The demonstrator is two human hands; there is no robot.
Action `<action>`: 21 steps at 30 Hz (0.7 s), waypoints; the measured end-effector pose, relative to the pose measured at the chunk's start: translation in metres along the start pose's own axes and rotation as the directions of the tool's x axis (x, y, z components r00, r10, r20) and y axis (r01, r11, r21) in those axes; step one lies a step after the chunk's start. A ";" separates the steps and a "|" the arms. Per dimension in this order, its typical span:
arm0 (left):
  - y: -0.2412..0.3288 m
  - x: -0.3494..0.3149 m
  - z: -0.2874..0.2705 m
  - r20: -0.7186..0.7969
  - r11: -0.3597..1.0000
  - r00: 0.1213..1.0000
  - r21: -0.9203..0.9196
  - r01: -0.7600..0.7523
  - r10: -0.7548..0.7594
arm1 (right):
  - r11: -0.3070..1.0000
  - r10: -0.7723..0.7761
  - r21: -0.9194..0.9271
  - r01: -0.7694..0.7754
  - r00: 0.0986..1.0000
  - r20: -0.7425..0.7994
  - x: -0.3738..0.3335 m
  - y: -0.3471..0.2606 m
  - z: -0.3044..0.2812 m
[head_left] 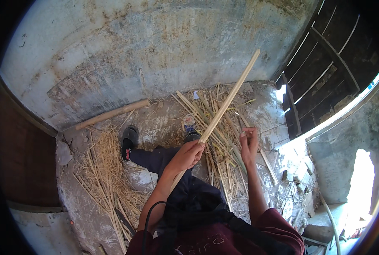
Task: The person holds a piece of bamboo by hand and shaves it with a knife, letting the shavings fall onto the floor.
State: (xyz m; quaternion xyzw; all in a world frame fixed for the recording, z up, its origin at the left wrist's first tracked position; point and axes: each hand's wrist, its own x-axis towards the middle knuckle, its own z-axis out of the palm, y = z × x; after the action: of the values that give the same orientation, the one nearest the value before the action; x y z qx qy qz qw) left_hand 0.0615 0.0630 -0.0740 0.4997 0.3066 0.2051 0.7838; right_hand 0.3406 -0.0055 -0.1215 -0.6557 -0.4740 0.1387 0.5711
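My left hand (pixel 186 156) is closed round a long pale split-bamboo strip (pixel 231 98). The strip slants from my lap up to the far right, its far end raised before the wall. To the right of it, apart from the strip, my right hand (pixel 249 142) has its fingers curled in a pinch. A thin, narrow thing shows just beyond those fingertips; whether they grip it I cannot make out. Under the strip and between both hands lies a loose heap of bamboo strips (pixel 223 148), some greenish, on the floor.
A heap of straw-like shavings (pixel 106 165) with long strips lies left of my shoe (pixel 130 137). A bamboo pole (pixel 113 114) rests near the stained wall (pixel 155 51). Broken rubble (pixel 298 180) lies at right, below a dark plank door (pixel 325 68).
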 end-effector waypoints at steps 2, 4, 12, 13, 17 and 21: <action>-0.003 0.003 -0.002 -0.014 1.000 1.000 -0.012 0.007 -0.007 | 0.991 -0.067 0.116 0.060 0.996 0.052 -0.009 -0.003 0.015; -0.003 0.002 0.000 -0.027 1.000 1.000 -0.018 0.012 -0.012 | 0.993 -0.106 0.063 0.100 0.989 0.102 -0.016 -0.018 0.026; 0.000 -0.001 0.008 -0.080 0.984 0.996 0.177 -0.012 0.027 | 0.932 -0.330 -0.045 0.359 0.894 0.304 -0.012 -0.055 0.040; -0.006 0.001 0.007 -0.109 0.963 0.985 0.251 -0.102 0.133 | 0.926 -0.335 -0.062 0.373 0.884 0.325 -0.011 -0.054 0.042; -0.025 0.009 0.002 -0.123 0.777 0.894 0.554 -0.298 0.431 | 0.899 -0.406 -0.037 0.436 0.864 0.298 -0.006 -0.045 0.045; -0.030 0.011 -0.003 -0.124 0.763 0.893 0.579 -0.288 0.432 | 0.853 -0.482 -0.057 0.518 0.826 0.292 0.003 -0.040 0.042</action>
State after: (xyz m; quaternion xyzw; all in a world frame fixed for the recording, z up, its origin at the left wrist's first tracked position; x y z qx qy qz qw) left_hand 0.0679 0.0593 -0.1047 0.7217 0.3458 0.3180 0.5084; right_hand 0.2931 0.0184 -0.0981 -0.5203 -0.7101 0.0388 0.4729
